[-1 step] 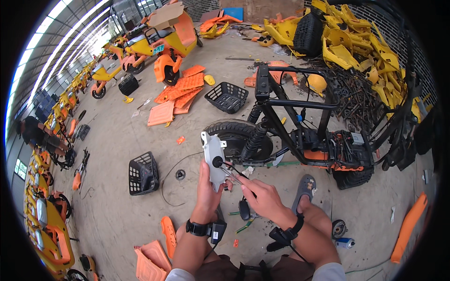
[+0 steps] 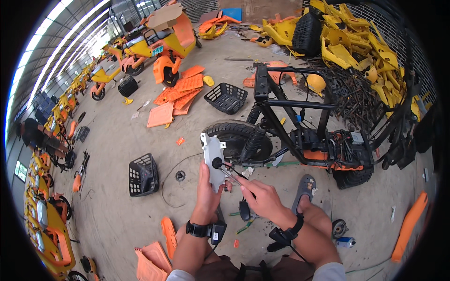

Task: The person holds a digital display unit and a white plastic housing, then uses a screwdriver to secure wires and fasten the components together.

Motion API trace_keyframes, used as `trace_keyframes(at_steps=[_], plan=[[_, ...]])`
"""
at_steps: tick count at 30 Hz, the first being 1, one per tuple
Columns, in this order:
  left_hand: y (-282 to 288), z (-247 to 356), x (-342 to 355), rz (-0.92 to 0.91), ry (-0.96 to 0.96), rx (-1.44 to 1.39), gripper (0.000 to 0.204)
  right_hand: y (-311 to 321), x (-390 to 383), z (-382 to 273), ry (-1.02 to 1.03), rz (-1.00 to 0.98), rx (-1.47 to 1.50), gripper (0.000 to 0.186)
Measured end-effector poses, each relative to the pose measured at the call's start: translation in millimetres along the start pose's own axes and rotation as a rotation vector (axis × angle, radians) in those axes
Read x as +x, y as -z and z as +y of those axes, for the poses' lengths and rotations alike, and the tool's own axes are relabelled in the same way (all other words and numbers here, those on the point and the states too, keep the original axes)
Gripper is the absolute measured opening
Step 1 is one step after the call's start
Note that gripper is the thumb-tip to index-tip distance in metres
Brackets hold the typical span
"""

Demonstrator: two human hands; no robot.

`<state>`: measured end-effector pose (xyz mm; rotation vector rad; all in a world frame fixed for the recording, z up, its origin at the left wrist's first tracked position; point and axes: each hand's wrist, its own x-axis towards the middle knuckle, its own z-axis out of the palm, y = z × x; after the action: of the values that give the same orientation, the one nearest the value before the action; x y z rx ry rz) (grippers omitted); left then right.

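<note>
My left hand (image 2: 205, 194) grips a white plastic housing (image 2: 214, 149) with small mounting tabs, holding it upright before the rear wheel (image 2: 234, 133). A round black plug (image 2: 217, 163) sits on the housing's face, and a black cable (image 2: 236, 171) runs from it toward my right hand (image 2: 263, 199). That hand is closed around a slim metal tool (image 2: 230, 176), its tip against or very near the housing just below the plug; contact is hard to tell. The tool's exact kind is unclear, its rear part hidden by my fingers. Below the hands hangs a small black block (image 2: 244, 210).
A stripped black scooter frame (image 2: 300, 103) stands ahead to the right. Black baskets (image 2: 144, 174) and orange panels (image 2: 180, 96) lie about the floor. Yellow panels (image 2: 342, 49) are heaped at the far right. A spray can (image 2: 345, 242) lies by my right leg; another person (image 2: 40, 138) bends at far left.
</note>
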<state>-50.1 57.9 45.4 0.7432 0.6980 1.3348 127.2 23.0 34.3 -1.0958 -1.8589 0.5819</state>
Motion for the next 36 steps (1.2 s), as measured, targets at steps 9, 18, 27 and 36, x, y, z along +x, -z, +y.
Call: trace_keyframes(at_steps=[9, 18, 27, 36], plan=[[-3, 0, -4, 0.019, -0.04, 0.069, 0.049, -1, 2, 1, 0.021, 0.027, 0.013, 0.035], [1, -1, -3, -0.013, 0.0, 0.044, 0.057, 2, 3, 1, 0.035, -0.006, -0.04, 0.035], [-1, -4, -3, 0.092, -0.031, 0.13, 0.06, 2, 0, 0, -0.008, 0.019, -0.011, 0.033], [-3, -9, -4, 0.094, -0.053, 0.271, 0.056, 0, -1, -3, -0.04, 0.044, 0.066, 0.029]])
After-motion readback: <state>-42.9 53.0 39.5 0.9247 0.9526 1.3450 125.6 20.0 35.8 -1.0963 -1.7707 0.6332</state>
